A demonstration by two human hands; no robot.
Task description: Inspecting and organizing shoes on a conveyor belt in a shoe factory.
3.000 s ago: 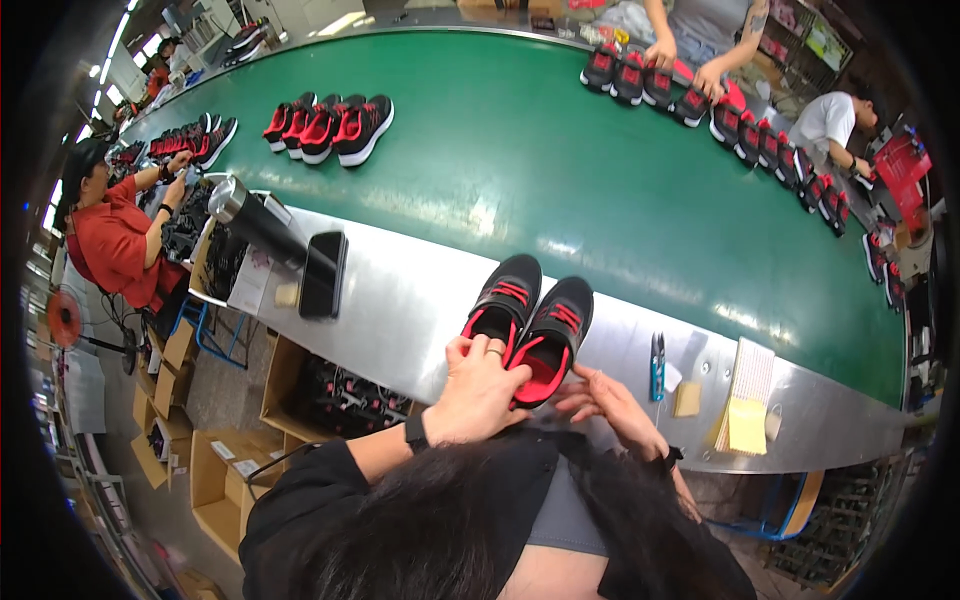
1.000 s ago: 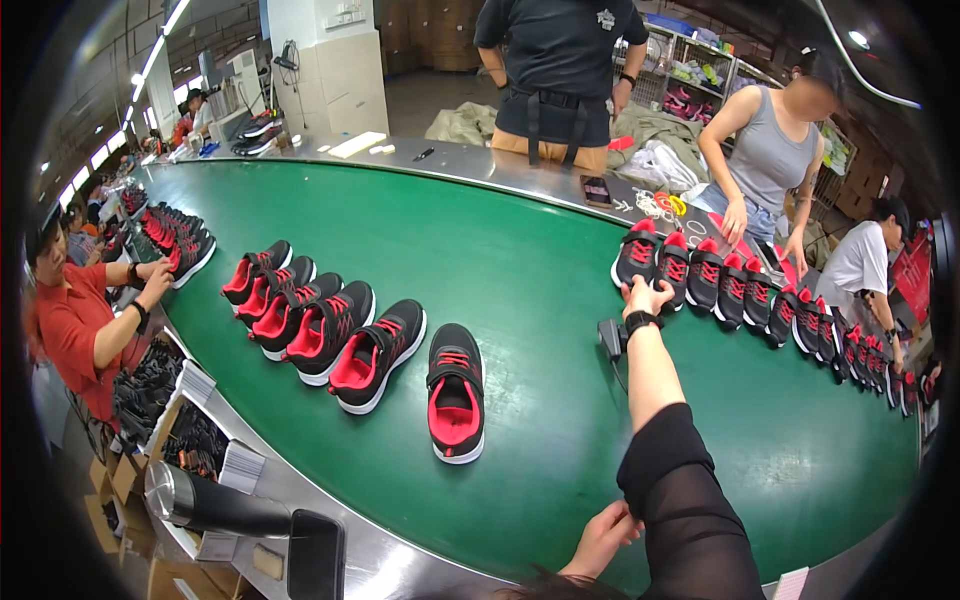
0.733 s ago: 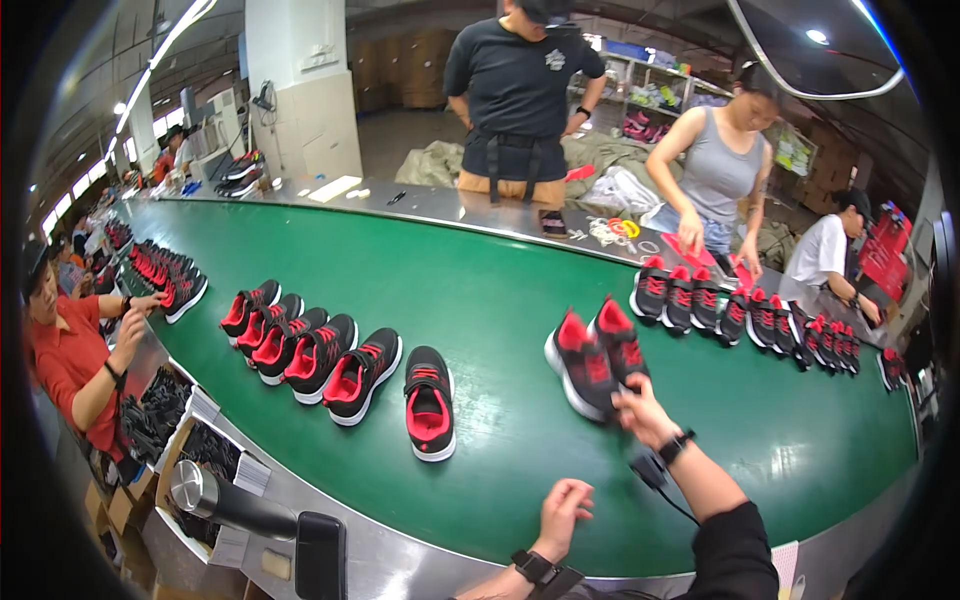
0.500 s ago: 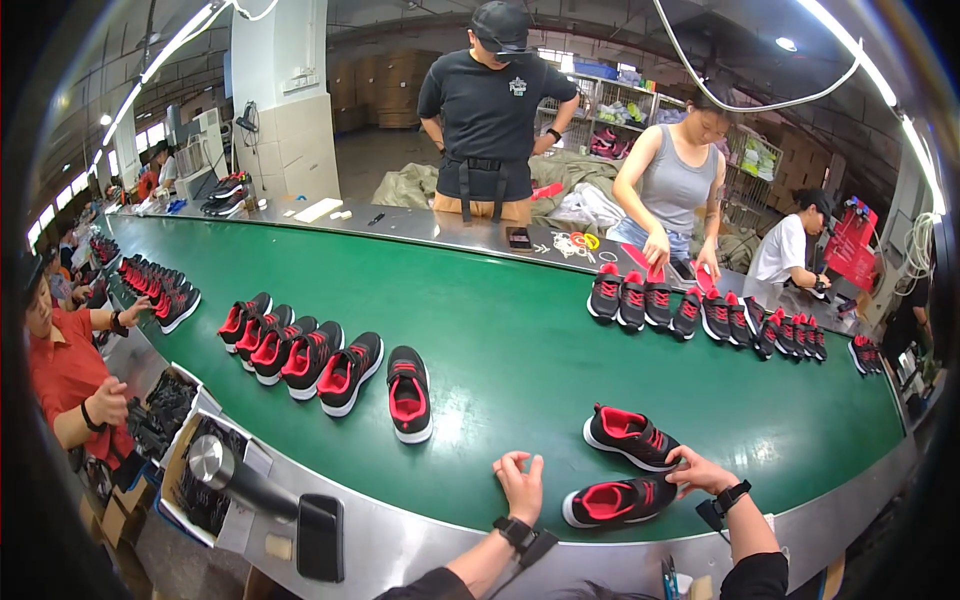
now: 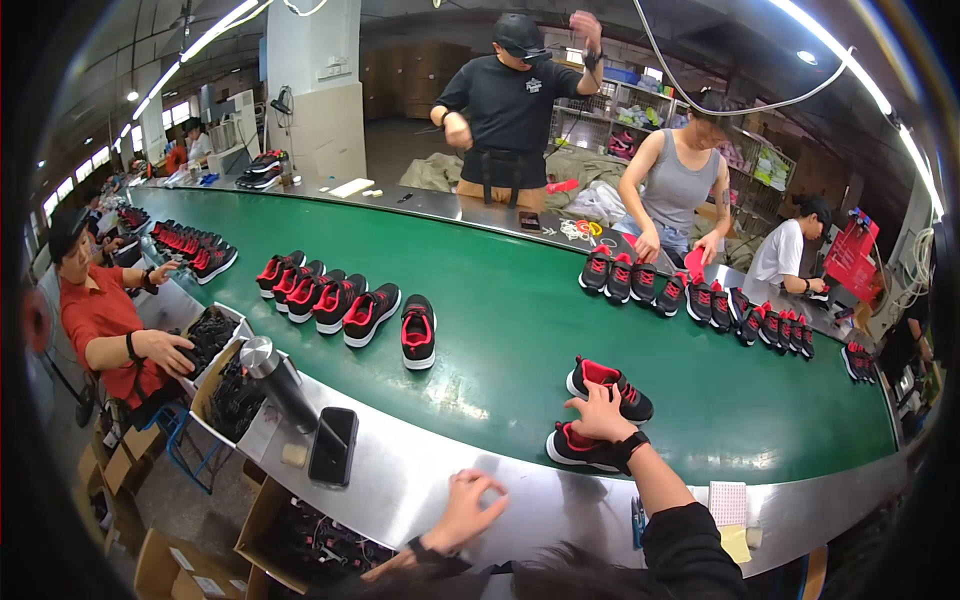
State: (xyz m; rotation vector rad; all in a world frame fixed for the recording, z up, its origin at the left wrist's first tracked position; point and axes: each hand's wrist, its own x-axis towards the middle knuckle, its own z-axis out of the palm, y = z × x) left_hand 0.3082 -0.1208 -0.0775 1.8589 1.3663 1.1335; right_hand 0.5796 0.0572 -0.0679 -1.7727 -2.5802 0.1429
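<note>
Two black sneakers with red lining and white soles lie side by side in front of me. My right hand (image 5: 602,416) reaches over the nearer sneaker (image 5: 588,452), its spread fingertips against or just above the farther sneaker (image 5: 632,402); no firm grip shows. Over the metal edge of the bench, my left hand (image 5: 468,510) has loosely curved fingers, thumb apart, and nothing visible in it. A single sneaker (image 5: 419,335) stands to the left, beside a slanted row of sneakers (image 5: 369,318) on the green belt (image 5: 490,290).
A black phone (image 5: 333,447), a steel flask (image 5: 276,384) and boxes of black parts (image 5: 232,392) line the left edge. Snips (image 5: 638,522) and a paper sheet (image 5: 727,503) lie at right. Across the belt, co-workers stand behind another sneaker row (image 5: 671,294).
My view has shifted. My right hand moved from the nearer sneaker's toe to between the pair. My left hand drew back from the belt to the metal edge. The co-worker opposite raised both hands.
</note>
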